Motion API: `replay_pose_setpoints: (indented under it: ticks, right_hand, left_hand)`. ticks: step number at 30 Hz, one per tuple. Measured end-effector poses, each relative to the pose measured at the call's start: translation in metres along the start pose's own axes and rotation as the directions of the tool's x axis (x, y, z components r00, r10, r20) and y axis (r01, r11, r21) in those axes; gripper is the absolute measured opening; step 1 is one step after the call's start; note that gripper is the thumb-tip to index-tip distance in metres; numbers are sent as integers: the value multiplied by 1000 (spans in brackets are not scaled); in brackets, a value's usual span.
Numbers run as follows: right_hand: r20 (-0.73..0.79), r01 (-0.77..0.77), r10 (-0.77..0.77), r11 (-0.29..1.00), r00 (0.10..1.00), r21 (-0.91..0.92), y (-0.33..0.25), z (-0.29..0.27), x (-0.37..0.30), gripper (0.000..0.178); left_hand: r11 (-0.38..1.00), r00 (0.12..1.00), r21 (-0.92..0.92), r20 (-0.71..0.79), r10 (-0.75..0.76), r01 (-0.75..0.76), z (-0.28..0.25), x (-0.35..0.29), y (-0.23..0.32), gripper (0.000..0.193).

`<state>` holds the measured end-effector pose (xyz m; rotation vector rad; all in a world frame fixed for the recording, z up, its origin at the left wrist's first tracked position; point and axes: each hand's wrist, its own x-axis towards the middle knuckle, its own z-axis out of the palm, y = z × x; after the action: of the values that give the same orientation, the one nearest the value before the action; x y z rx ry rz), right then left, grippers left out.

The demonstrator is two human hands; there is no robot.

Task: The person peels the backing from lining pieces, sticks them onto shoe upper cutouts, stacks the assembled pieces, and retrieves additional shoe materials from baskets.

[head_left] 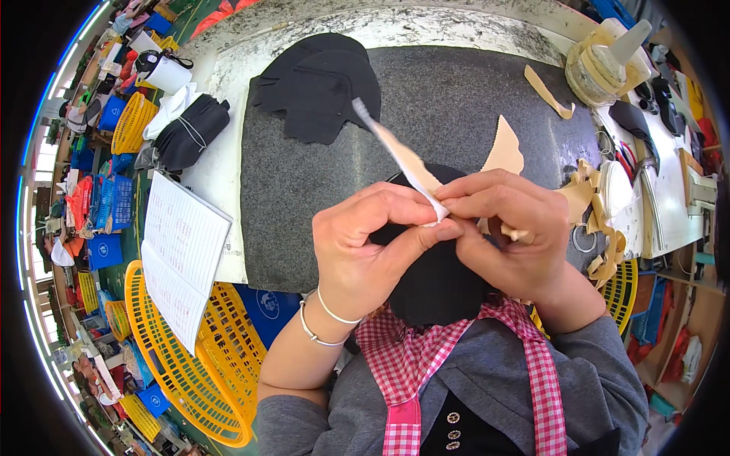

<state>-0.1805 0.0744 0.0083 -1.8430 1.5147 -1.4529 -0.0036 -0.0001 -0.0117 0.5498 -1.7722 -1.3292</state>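
Two hands: the left hand [365,251] and right hand [506,228] met near the middle of the scene, fingers closed in a pinch on a pale backing strip [407,163]
Strip: it rose up and to the left from the pinch, one end free in the air
Black piece: a black fabric piece [437,281] lay under both hands, at the near edge of the dark grey slab [456,99]
Step in hand: by the look of it, peeling the backing off the black piece
Next move calls for: a steady pull on the strip with the black piece held flat, as I judged it
Peeled scraps: tan offcuts [597,220] lay piled to the right, just beside the right hand
Stack: more black cut pieces [319,83] sat at the far left of the slab
Glue bottle: a nozzle-topped bottle [608,57] stood far right
Yellow basket: a yellow basket [190,365] near left, its inside mostly hidden under an open notebook [182,251]
Far baskets: a small yellow basket [133,121] far left, contents unclear
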Motion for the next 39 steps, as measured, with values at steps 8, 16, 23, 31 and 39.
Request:
replay_pose_setpoints:
  ticks: [8,16,23,31,39]
  right_hand:
    - [87,-444,549,561,831,699,19,-20,0,15]
    - [357,-344,154,-108,921,933,74,-98,-19,30]
    - [309,18,101,933,946,-359,11,-68,-10,59]
    - [85,43,-54,991,995,125,26,-28,4,18]
    - [273,-524,518,850,811,-56,35,-14,17,29]
  left_hand:
    - [935,972,-296,-64,-225,197,-3,-4,5,48]
    - [774,847,-347,263,-462,530,-44,0,17,56]
    - [702,802,-391,335,-494,595,-43,-4,10,49]
    - [513,890,-730,330,-315,452,-39,-15,-11,27]
    - [830,828,59,-134,-545,555,-22,-24,2,11]
